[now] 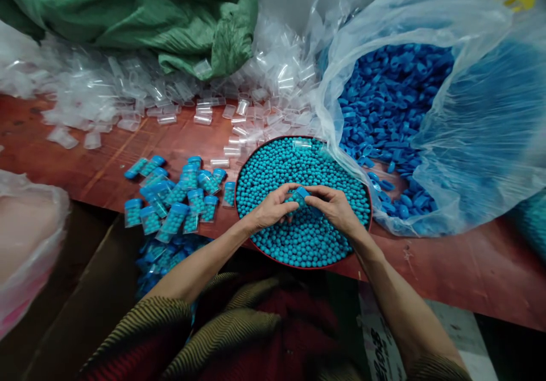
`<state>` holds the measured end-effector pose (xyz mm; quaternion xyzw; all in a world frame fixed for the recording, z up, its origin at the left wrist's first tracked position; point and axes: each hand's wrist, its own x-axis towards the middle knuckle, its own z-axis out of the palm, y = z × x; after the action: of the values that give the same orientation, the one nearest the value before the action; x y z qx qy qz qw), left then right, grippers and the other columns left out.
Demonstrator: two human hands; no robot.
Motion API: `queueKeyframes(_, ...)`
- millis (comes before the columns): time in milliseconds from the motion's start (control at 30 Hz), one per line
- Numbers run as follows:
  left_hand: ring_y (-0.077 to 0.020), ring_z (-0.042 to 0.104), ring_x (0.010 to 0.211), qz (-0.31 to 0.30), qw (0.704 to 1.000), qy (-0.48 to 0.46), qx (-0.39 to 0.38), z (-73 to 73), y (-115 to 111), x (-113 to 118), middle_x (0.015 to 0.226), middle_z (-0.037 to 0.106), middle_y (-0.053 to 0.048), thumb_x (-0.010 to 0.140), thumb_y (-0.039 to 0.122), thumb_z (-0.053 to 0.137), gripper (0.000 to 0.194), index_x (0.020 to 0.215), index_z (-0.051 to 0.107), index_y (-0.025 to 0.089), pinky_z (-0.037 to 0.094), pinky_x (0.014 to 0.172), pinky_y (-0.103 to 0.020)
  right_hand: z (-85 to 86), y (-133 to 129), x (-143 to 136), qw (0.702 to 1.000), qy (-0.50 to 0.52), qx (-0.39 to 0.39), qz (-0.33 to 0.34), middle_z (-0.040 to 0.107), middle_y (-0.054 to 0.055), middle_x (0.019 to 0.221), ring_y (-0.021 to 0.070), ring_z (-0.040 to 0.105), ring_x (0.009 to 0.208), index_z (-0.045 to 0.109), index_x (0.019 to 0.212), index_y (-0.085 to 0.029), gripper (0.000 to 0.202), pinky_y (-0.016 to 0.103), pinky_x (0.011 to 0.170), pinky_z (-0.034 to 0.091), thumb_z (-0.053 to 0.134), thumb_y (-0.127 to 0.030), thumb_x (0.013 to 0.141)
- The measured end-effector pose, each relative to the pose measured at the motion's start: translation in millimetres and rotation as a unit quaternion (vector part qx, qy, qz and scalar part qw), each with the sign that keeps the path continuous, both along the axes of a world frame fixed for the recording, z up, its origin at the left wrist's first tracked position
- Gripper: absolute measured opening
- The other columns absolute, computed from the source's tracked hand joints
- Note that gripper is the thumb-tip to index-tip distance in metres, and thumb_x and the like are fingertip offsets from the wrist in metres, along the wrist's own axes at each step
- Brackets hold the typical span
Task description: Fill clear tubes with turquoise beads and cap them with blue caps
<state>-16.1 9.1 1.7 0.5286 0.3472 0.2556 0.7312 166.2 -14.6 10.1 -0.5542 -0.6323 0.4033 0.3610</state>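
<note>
Both my hands meet above a round red-rimmed tray [371, 210] full of small turquoise balls [298, 244]. My left hand [275, 206] is closed around a small clear container [297, 197] with turquoise balls in it. At its top sits a blue cap [302, 191], which the fingers of my right hand [335, 206] pinch. Fingers partly hide the container, so I cannot tell how firmly the cap sits. One clear empty container [302, 143] lies on the balls at the tray's far side.
Filled, blue-capped containers [174, 196] lie in a pile left of the tray, with more below the table edge. Clear empty containers [162, 94] are heaped behind, beside a green sack [140, 17]. An open plastic bag [473, 108] on the right spills blue caps [388, 96].
</note>
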Motion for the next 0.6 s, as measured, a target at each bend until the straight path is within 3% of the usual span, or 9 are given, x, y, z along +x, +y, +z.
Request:
queueKeyframes(167,-0.0043,0.048,0.047,0.043,0.999,-0.018,-0.004,6.0,-4.7,4.7,0.077,0.05,0.003,0.079,0.029,0.058,0.055,0.13,0.04,0.019,0.034,0.039,-0.017,2.0,-17.0,-14.1,0.989,-0.083,0.096,-0.075,0.071,0.007,0.096,0.021,0.064,0.09,0.068,0.111,-0.02,0.032,0.038,0.086,0.049,0.049,-0.03,0.088)
queueKeyframes(333,-0.0037,0.047,0.046,0.041,0.999,-0.009,0.006,15.1,-7.9,4.4,0.077,0.05,0.004,0.081,0.026,0.056,0.056,0.134,0.037,0.02,0.033,0.041,-0.017,4.0,-22.9,-15.9,0.994,-0.001,0.056,-0.096,0.072,0.004,0.096,0.0191,0.066,0.088,0.07,0.102,-0.022,0.025,0.035,0.083,0.052,0.054,-0.031,0.087)
queueKeyframes(400,-0.0036,0.046,0.047,0.048,0.999,-0.013,0.013,18.5,-9.0,3.5,0.076,0.05,0.004,0.081,0.026,0.055,0.058,0.136,0.036,0.021,0.035,0.043,-0.017,4.3,-24.9,-17.5,0.99,-0.011,0.078,-0.115,0.072,0.005,0.095,0.0195,0.066,0.088,0.07,0.101,-0.022,0.024,0.035,0.082,0.052,0.053,-0.032,0.087)
queueKeyframes(600,-0.0031,0.04,0.045,0.088,0.996,-0.023,0.012,15.7,-13.8,4.3,0.067,0.044,0.005,0.08,0.032,0.061,0.043,0.12,0.052,0.021,0.036,0.042,-0.018,6.9,-33.5,-22.2,0.979,-0.103,0.169,-0.049,0.069,0.006,0.089,0.0191,0.063,0.083,0.067,0.109,-0.022,0.029,0.036,0.078,0.052,0.045,-0.025,0.091)
